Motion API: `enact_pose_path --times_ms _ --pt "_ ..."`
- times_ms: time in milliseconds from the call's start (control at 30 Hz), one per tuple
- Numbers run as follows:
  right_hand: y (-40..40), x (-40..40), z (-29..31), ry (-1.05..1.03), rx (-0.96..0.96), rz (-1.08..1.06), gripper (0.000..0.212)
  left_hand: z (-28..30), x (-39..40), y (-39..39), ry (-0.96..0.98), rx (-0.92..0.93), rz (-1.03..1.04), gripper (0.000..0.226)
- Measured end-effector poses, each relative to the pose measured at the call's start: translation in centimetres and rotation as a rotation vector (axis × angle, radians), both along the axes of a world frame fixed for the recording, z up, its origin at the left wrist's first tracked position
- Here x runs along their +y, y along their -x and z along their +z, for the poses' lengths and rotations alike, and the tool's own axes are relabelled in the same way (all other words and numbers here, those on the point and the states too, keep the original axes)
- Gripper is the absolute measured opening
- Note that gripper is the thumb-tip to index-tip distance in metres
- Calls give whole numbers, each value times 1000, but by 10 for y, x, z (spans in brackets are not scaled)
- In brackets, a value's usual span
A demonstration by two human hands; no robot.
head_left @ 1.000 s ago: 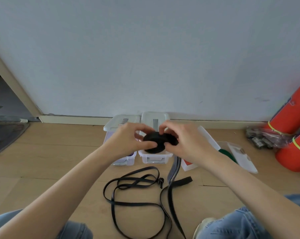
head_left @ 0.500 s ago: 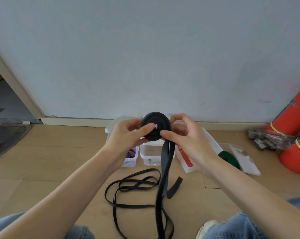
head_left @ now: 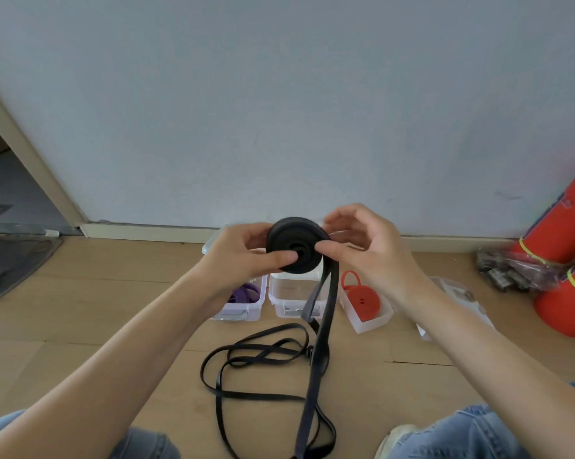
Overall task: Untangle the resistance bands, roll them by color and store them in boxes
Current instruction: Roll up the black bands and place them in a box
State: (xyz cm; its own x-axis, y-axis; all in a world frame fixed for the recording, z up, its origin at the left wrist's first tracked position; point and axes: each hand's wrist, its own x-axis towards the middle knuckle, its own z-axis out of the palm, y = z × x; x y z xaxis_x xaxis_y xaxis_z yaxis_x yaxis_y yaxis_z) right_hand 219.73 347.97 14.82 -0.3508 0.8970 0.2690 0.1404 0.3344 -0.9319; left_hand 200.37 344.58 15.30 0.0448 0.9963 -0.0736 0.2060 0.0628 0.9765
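Note:
A black resistance band is partly wound into a flat roll (head_left: 287,235), held upright in the air above the boxes. My left hand (head_left: 243,260) pinches the roll from the left, thumb near its centre. My right hand (head_left: 362,250) pinches it from the right. The unrolled black tail (head_left: 325,329) hangs down to loose loops (head_left: 253,359) on the wooden floor. Below stand three clear boxes: one with a purple band (head_left: 246,293), an empty-looking middle box (head_left: 291,301), and one with a red rolled band (head_left: 365,301).
A white wall and skirting board run close behind the boxes. Two red cylinders (head_left: 567,260) and a plastic bag of small parts (head_left: 507,273) lie at the right. A clear lid (head_left: 458,293) lies behind my right wrist. A dark mat (head_left: 11,260) is at the left. My jeans-clad knees frame the bottom.
Both hands have lifted the black roll and turned it upright; more band has wound on, and the hanging tail has pulled up off the floor.

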Motion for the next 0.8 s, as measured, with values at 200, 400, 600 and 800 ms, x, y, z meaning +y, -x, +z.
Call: enact_pose_path --times_ms 200,400,600,800 --pt "1 0 -2 -18 -50 -14 24 -6 1 -4 38 -141 -22 33" --pt "-2 -3 -4 -95 -338 97 33 -3 1 -4 22 251 -159 15" --pt "-6 1 0 114 -114 154 30 -1 -1 -4 -51 186 -125 10" --pt "-3 -1 -6 261 106 84 32 4 3 5 -53 -196 -3 35"
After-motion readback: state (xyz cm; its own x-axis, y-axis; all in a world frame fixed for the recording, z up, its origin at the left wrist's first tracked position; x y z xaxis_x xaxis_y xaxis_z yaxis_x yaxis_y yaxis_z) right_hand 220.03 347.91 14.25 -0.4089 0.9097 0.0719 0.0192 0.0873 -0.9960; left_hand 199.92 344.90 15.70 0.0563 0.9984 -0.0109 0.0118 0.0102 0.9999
